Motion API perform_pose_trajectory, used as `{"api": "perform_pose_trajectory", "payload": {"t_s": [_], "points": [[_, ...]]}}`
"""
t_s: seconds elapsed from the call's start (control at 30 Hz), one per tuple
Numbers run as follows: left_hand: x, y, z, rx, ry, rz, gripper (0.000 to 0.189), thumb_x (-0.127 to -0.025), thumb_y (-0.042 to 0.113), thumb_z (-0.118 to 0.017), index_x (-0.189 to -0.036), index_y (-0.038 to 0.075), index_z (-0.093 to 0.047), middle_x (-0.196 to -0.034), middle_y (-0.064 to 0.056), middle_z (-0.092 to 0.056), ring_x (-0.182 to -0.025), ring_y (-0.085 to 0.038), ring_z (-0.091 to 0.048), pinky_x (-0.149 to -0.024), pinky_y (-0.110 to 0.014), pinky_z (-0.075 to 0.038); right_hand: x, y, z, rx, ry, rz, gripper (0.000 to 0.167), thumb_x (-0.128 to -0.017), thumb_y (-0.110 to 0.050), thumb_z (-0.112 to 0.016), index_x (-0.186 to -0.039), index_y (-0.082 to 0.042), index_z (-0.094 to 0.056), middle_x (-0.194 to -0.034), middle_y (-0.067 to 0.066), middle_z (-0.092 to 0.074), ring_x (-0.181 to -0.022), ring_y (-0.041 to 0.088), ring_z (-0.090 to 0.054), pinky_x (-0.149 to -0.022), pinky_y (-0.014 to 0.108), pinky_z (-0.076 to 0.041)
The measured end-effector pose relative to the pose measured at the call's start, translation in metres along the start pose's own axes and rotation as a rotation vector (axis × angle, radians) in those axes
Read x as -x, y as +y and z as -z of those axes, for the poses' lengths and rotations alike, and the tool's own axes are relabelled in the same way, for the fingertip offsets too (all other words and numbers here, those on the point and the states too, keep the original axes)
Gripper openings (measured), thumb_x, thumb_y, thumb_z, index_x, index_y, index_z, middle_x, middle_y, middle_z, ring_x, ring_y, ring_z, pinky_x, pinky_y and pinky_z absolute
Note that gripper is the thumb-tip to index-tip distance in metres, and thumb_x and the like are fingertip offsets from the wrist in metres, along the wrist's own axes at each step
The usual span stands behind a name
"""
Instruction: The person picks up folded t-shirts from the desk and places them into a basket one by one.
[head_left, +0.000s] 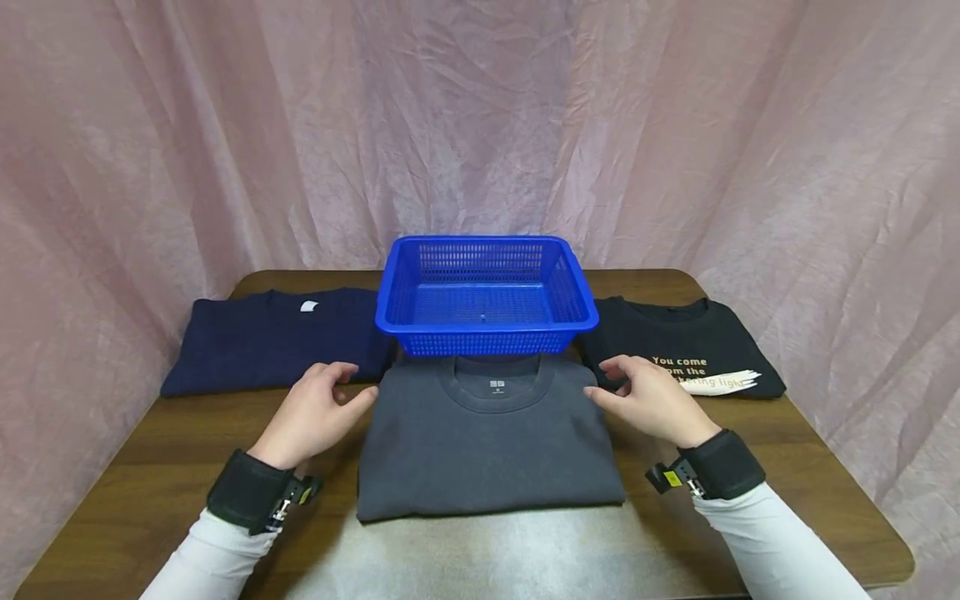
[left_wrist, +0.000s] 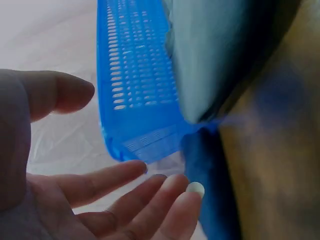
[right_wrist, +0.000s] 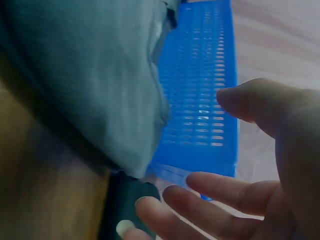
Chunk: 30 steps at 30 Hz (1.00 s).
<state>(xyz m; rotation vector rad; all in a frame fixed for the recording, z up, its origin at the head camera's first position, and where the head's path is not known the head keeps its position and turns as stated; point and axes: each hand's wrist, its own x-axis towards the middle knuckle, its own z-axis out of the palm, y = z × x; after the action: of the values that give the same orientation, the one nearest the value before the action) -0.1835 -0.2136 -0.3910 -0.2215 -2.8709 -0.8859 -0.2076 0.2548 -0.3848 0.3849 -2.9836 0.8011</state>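
A folded dark grey T-shirt (head_left: 491, 458) lies at the middle of the table, its collar toward the back. Beside its left upper corner my left hand (head_left: 318, 412) hovers with relaxed fingers, holding nothing. My right hand (head_left: 652, 396) is at the opposite upper corner, thumb and fingers apart, also without anything in it. Both wrist views show a gap between the fingers and the grey shirt (left_wrist: 210, 55). Just behind the shirt stands a blue plastic basket (head_left: 483, 342) with nothing inside.
On the left lies a folded navy shirt (head_left: 262, 346) with a white label. A folded black shirt (head_left: 675, 333) with printed lettering lies at the right, partly behind my right hand. The wooden table (head_left: 787, 500) has rounded corners, and a pink curtain (head_left: 480, 125) hangs behind it.
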Motion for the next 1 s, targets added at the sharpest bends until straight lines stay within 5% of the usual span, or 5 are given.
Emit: {"api": "perform_pose_trajectory", "payload": {"t_s": [0.13, 0.3, 0.53, 0.77, 1.0], "points": [[0.004, -0.005, -0.008, 0.029, -0.059, 0.031, 0.057, -0.103, 0.038, -0.073, -0.135, -0.008, -0.068, -0.110, -0.020, -0.071, -0.098, -0.029, -0.068, -0.087, -0.047, -0.057, 0.005, 0.004, -0.006, -0.048, -0.075, -0.053, 0.062, -0.102, -0.046, -0.076, -0.136, 0.006, -0.069, -0.121, 0.021, -0.077, -0.098, 0.029, -0.076, -0.088, 0.050, -0.065], [0.008, -0.008, -0.015, 0.059, -0.124, 0.075, 0.057, -0.104, 0.038, -0.072, -0.137, -0.008, -0.067, -0.127, -0.026, -0.074, -0.114, -0.039, -0.074, -0.101, -0.058, -0.059, 0.012, 0.007, -0.011, -0.091, -0.161, -0.167, 0.066, -0.102, -0.047, -0.074, -0.135, 0.010, -0.066, -0.106, 0.014, -0.076, -0.070, 0.017, -0.073, -0.069, 0.036, -0.062], [0.007, -0.005, -0.020, 0.028, -0.166, 0.136, 0.062, -0.103, 0.040, -0.072, -0.137, -0.011, -0.064, -0.112, -0.019, -0.075, -0.103, -0.033, -0.071, -0.091, -0.053, -0.059, 0.018, 0.002, -0.015, -0.138, -0.221, -0.316, 0.049, -0.103, -0.043, -0.075, -0.115, 0.004, -0.076, -0.084, 0.008, -0.072, -0.061, 0.018, -0.073, -0.062, 0.037, -0.065], [0.004, -0.002, -0.031, 0.054, -0.167, 0.174, 0.054, -0.101, 0.040, -0.071, -0.126, -0.008, -0.070, -0.105, -0.016, -0.076, -0.097, -0.029, -0.071, -0.085, -0.047, -0.059, 0.019, -0.006, -0.022, -0.156, -0.206, -0.339, 0.036, -0.103, -0.036, -0.074, -0.098, -0.001, -0.078, -0.078, 0.008, -0.069, -0.058, 0.019, -0.074, -0.058, 0.038, -0.065], [-0.005, -0.016, -0.046, 0.089, -0.171, 0.170, 0.059, -0.100, 0.047, -0.070, -0.122, -0.008, -0.072, -0.099, -0.013, -0.075, -0.088, -0.025, -0.068, -0.076, -0.039, -0.057, 0.014, -0.009, -0.027, -0.238, -0.243, -0.346, 0.041, -0.102, -0.040, -0.076, -0.079, -0.007, -0.068, -0.071, 0.002, -0.058, -0.060, 0.020, -0.073, -0.056, 0.038, -0.065]]}}
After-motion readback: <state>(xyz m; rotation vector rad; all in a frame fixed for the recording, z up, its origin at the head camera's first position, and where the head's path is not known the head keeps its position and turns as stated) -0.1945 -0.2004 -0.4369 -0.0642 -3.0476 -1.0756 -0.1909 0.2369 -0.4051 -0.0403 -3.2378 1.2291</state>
